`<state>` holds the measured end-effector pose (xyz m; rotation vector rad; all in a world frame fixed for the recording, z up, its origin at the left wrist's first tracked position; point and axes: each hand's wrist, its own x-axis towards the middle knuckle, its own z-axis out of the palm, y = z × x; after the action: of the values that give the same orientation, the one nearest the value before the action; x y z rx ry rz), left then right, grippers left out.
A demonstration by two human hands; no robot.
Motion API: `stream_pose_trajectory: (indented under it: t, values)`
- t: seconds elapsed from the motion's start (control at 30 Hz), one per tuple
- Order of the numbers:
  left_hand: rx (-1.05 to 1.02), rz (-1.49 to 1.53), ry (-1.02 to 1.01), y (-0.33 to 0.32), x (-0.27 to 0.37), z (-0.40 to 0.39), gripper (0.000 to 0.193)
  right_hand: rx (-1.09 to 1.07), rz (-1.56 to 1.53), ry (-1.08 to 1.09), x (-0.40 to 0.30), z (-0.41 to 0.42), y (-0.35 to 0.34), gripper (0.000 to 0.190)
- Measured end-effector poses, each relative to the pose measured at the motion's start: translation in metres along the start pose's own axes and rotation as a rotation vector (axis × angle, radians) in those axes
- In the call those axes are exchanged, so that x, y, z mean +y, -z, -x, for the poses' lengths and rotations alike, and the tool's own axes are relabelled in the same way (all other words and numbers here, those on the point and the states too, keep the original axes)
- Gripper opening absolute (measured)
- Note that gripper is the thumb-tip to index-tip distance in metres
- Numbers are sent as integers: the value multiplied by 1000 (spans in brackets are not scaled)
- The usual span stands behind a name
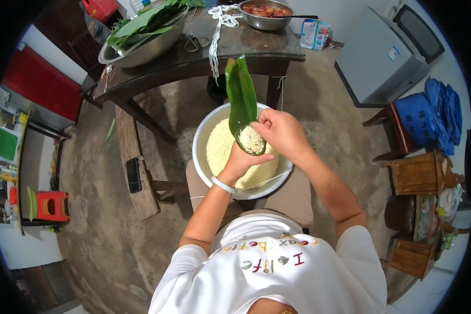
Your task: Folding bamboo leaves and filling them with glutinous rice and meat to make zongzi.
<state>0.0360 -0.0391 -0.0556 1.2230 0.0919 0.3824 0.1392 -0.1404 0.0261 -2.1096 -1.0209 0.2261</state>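
My left hand, with a pale bangle at its wrist, holds the lower end of a long green leaf folded into a cone. Whitish rice with darker bits lies in the cone. The fingers of my right hand pinch the cone's upper right edge. Both hands are above a metal basin of pale yellowish rice, which rests at my lap. A thin white string crosses the basin's near side.
On the dark wooden table ahead are a bowl of green leaves, scissors, white strings and a steel bowl of reddish food. A wooden bench with a phone stands at the left.
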Motion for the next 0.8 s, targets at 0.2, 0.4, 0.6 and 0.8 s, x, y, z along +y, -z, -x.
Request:
stream_pose_trajectory:
  t: [0.2, 0.4, 0.6, 0.8]
  values:
    - [69, 49, -41, -2, -4, -2, 61, -78, -174, -72, 4, -3, -1, 19]
    - [72, 12, 52, 12, -12, 1, 70, 123, -107, 273, 14, 10, 5, 17]
    - [157, 9, -31, 7, -1, 3, 50, -95, 330, 684, -5, 34, -10, 58]
    - [147, -10, -27, 22, -16, 5, 35, -65, 270, 660, -10, 43, -25, 57]
